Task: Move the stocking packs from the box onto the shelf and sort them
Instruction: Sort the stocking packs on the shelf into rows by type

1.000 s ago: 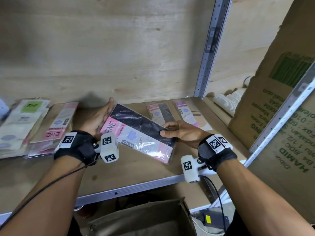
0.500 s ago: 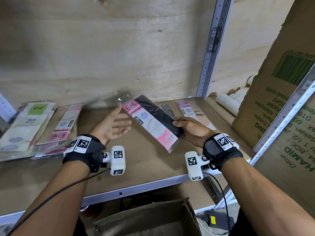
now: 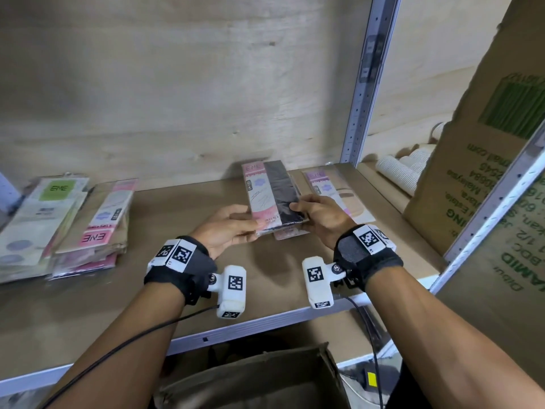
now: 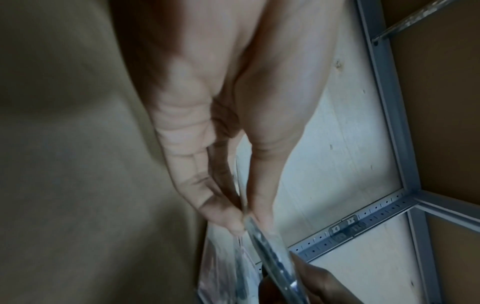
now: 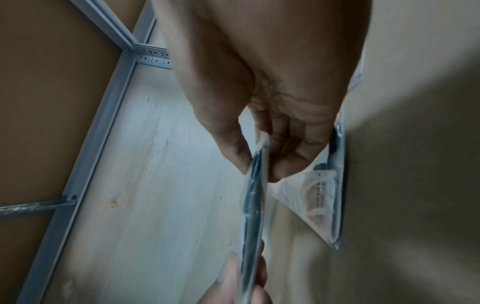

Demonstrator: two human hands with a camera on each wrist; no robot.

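A stocking pack [image 3: 272, 196] with a black stocking and a pink ENE label is held by its near end, pointing toward the back wall, low over the wooden shelf [image 3: 147, 290]. My left hand [image 3: 250, 219] pinches its near left edge and my right hand [image 3: 298, 211] pinches its near right edge. Below it lies another pack [image 3: 287, 234], only its near end showing. In the left wrist view the left hand [image 4: 246, 224] pinches the pack's thin edge [image 4: 272, 257]. In the right wrist view the right hand [image 5: 259, 170] does the same on the pack [image 5: 255, 195].
A beige-stocking pack [image 3: 333, 190] lies to the right. Two stacks of packs [image 3: 100, 219], [image 3: 38, 219] sit at the shelf's left. An open cardboard box [image 3: 250, 379] stands below the shelf's front rail. A grey upright [image 3: 362, 98] and large carton [image 3: 477, 172] bound the right.
The black pack has swung from a slant to point straight back and moved right, over the pack on the shelf. The left hand, off the pack half a second ago, now pinches it.
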